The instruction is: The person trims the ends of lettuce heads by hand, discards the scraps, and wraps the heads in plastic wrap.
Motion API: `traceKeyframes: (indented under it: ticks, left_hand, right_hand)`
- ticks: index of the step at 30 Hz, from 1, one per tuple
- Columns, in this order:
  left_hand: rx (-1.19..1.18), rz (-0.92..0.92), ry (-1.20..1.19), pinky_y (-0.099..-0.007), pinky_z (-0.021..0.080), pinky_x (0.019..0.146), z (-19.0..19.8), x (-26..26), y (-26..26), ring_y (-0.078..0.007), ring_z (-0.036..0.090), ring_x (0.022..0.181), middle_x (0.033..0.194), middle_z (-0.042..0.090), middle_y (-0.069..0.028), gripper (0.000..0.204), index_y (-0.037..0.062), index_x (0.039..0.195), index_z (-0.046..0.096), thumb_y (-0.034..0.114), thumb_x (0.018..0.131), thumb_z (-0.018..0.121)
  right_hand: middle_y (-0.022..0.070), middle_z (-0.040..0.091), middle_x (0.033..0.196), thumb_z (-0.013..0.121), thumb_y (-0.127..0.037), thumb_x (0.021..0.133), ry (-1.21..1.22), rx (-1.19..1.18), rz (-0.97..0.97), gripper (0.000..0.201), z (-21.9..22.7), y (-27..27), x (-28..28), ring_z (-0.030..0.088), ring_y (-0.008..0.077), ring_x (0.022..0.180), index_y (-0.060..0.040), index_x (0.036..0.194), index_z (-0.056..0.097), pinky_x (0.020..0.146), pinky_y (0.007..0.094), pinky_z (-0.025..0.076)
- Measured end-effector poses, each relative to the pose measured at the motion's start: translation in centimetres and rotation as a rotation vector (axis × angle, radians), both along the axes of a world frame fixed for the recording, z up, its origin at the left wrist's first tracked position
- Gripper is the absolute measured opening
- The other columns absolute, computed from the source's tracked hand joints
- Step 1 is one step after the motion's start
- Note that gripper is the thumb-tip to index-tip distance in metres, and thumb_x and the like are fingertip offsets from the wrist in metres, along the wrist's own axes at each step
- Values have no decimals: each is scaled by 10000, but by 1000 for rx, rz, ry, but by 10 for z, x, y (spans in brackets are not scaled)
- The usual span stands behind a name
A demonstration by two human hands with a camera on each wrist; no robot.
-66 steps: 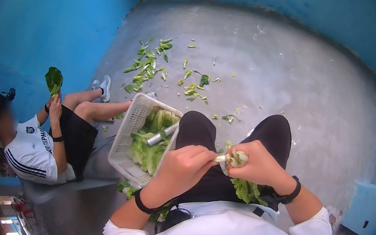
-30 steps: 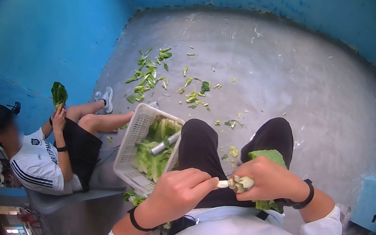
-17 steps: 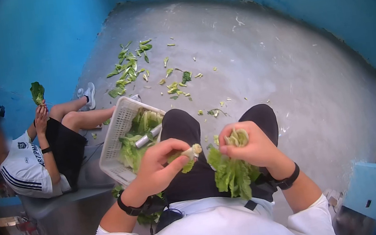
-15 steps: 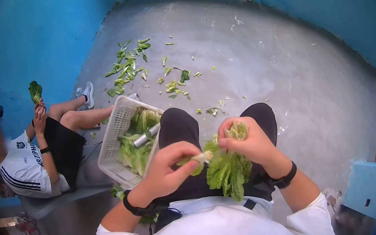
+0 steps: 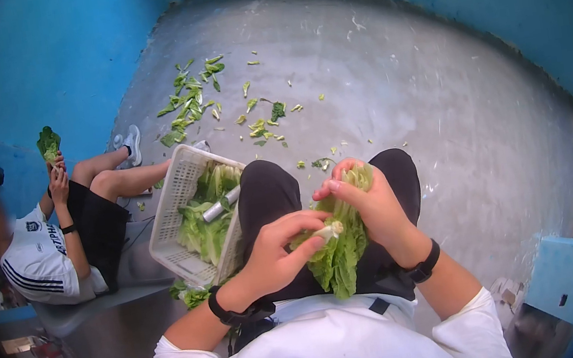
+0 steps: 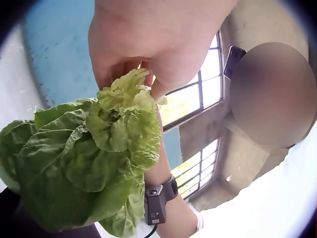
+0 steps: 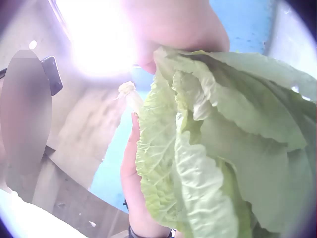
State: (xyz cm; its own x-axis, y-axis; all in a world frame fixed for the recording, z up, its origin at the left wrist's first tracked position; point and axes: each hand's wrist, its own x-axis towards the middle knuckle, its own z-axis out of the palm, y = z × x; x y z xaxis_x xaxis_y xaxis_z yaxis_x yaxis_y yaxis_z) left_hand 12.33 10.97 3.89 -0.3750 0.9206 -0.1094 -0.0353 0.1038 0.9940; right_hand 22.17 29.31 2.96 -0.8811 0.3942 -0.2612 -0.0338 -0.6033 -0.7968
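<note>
Left hand: our left hand (image 5: 278, 250) pinches a small, pale-stemmed lettuce piece (image 5: 328, 231) between thumb and fingers, its cut white end pointing toward our other hand.
Right hand: our right hand (image 5: 377, 211) grips a loose bunch of broad, crinkled green leaves (image 5: 343, 266) near the top, thumb across it.
Where they meet: both pieces are over our black-trousered lap (image 5: 266, 193), between the knees; the small piece overlaps the bunch in view, and we cannot tell whether they touch.
Basket: just beyond our left knee we have a white, perforated plastic basket (image 5: 172, 210), with yellow-green lettuce heads (image 5: 203, 235) inside and a shiny silver cylinder (image 5: 222, 205) on top, near its right edge.
Floor: on the grey concrete floor (image 5: 455, 126), green leaf scraps (image 5: 191, 103) lie scattered toward the left edge.
Companion: left of us, a seated person in a white shirt (image 5: 38, 261) holds a dark green leafy head (image 5: 49, 144) upright.
</note>
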Motion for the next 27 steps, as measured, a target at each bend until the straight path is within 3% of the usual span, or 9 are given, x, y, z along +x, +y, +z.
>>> traceKeyframes:
  ticks: [3, 5, 7, 11, 17, 23, 27]
  left_hand:
    - [-52, 38, -330, -327, 463, 1010, -8, -14, -5, -152, 601, 1121, 1213, 657, -98, 217, -34, 1147, 667, 126, 1008, 620]
    - [-25, 22, -260, -336, 475, 1003, -14, -27, -9, -157, 614, 1101, 1185, 658, -81, 234, -23, 1172, 654, 150, 1029, 589]
    - [-39, 94, -407, -344, 483, 999, -15, -29, -12, -164, 619, 1097, 1173, 659, -73, 245, -12, 1200, 639, 157, 1033, 579]
    - [-29, 146, -634, -344, 496, 993, -21, -29, -15, -164, 627, 1111, 1186, 658, -71, 255, 8, 1245, 610, 153, 1039, 569]
    - [-61, 201, -445, -294, 528, 947, -19, -19, -4, -133, 648, 1089, 1150, 682, -69, 260, 9, 1218, 611, 94, 977, 664]
    - [-122, 205, -422, -279, 561, 872, -18, -22, -5, -129, 679, 1004, 1073, 700, -70, 234, -1, 1161, 617, 67, 951, 693]
    - [-33, 171, -404, -272, 577, 845, -13, -19, -3, -140, 702, 963, 1050, 708, -78, 240, -10, 1103, 632, 11, 892, 744]
  right_hand:
    - [4, 633, 842, 666, -79, 955, -54, 51, 46, 115, 0, 5, 2, 671, 123, 858, -57, 914, 561, 775, 279, 531]
    - [2, 629, 838, 666, -76, 954, -104, 176, 82, 119, -3, 12, 4, 656, 112, 829, -56, 910, 556, 752, 269, 519]
    - [-1, 624, 832, 669, -73, 949, -164, 352, 109, 123, -7, 15, 6, 638, 97, 799, -54, 910, 554, 728, 256, 504]
    - [-24, 608, 803, 718, -100, 918, -251, 436, 186, 122, 5, 8, 10, 565, 41, 753, -39, 969, 626, 691, 226, 466]
    - [-32, 612, 772, 795, -141, 864, -197, 565, 173, 206, 9, -9, 6, 550, 36, 709, -29, 979, 665, 642, 222, 460]
    - [-12, 654, 792, 806, -150, 856, -213, 527, 194, 241, 10, -17, 4, 564, 37, 732, 1, 994, 679, 650, 232, 479]
    - [16, 668, 783, 814, -172, 849, -252, 599, 216, 250, 9, -14, 5, 582, 53, 718, 14, 953, 684, 650, 244, 490]
